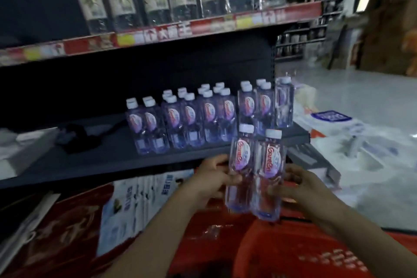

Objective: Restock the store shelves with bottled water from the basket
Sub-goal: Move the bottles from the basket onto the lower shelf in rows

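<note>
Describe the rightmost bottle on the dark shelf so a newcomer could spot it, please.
Find the dark shelf under the red price strip. Follow its bottle row to the right end. The last bottle shows no red oval label, unlike its neighbours.

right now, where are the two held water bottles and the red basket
left-hand water bottle [241, 158]: head view, on its label
right-hand water bottle [272, 160]: head view, on its label
red basket [316, 257]: head view, on its perforated wall

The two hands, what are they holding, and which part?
The left hand grips the left water bottle around its middle; the right hand grips the right water bottle the same way.
</note>
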